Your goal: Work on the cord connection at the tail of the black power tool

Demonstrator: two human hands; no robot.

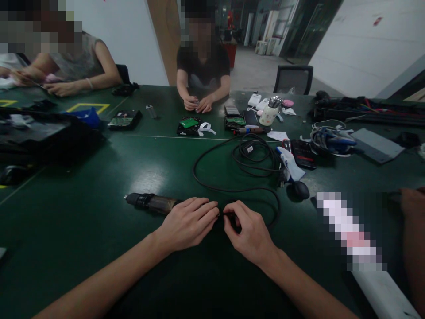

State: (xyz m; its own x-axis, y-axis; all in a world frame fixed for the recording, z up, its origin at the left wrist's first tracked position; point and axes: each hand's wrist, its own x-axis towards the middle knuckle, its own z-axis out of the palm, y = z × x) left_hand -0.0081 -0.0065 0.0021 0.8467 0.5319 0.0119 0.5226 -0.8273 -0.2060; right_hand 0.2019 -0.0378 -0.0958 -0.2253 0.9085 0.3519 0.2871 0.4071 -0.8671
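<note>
An electric screwdriver (pixel 156 204) lies on the green table, its bit end pointing left. My left hand (pixel 189 221) is closed over its rear part, fingers pressed together and covering that end. Just to the right, my right hand (pixel 247 228) pinches the dark end of a black cable (pixel 276 204) between thumb and fingertips, close against the screwdriver's rear. Whether the cable end sits in the screwdriver cannot be seen. From there the cable loops away and lies coiled farther back on the table.
Behind the coil are a second screwdriver (pixel 252 130), circuit boards (pixel 190 123) and a patterned cup (pixel 268 116). A black rubber bulb (pixel 300 190) lies to the right. Dark casings (pixel 36 133) stand at left. A person (pixel 203 66) works opposite, another (pixel 83 62) at far left.
</note>
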